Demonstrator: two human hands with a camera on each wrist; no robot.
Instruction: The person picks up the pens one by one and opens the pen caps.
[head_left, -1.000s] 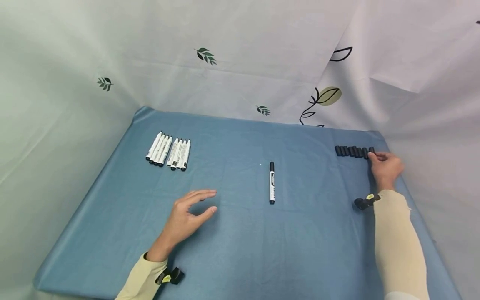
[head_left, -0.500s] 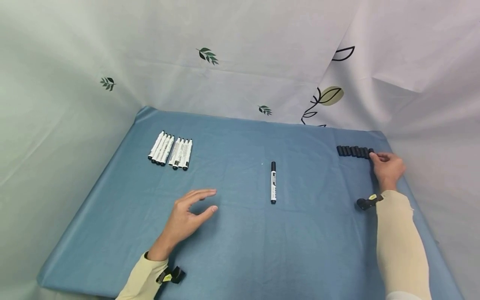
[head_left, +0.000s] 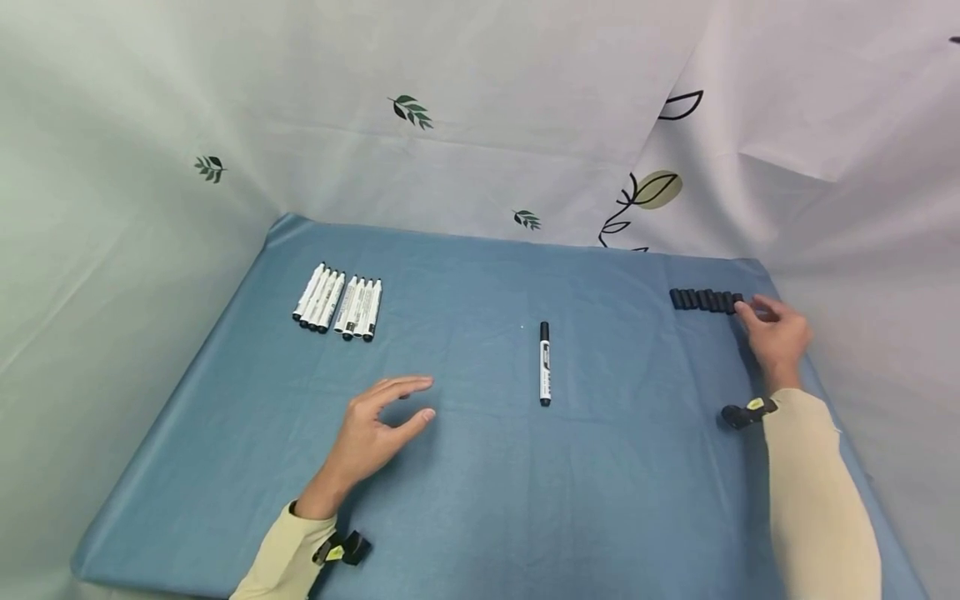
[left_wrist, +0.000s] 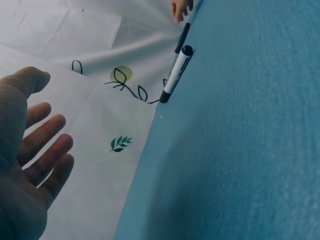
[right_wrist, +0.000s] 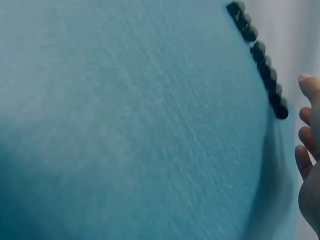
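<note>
My right hand [head_left: 776, 337] is at the right end of a row of short black marker caps [head_left: 703, 301]. In the right wrist view its fingers [right_wrist: 311, 140] are loosely bent and apart from the caps, holding nothing. A capped white marker [head_left: 545, 367] with a black cap lies lengthwise near the middle of the blue cloth. To the left of that marker my left hand [head_left: 375, 433] hovers, thumb and fingers spread with nothing between them. The left wrist view shows the same marker [left_wrist: 177, 77] beyond the hand's fingers.
Two groups of white markers [head_left: 319, 300] lie side by side at the back left, their cap ends bare. A blue cloth [head_left: 465, 500] covers the table. White patterned sheets [head_left: 480, 125] enclose its back and sides.
My right hand has let go of the end cap and drawn slightly back, and that cap now sits closer against the row. The left hand stays in place.
</note>
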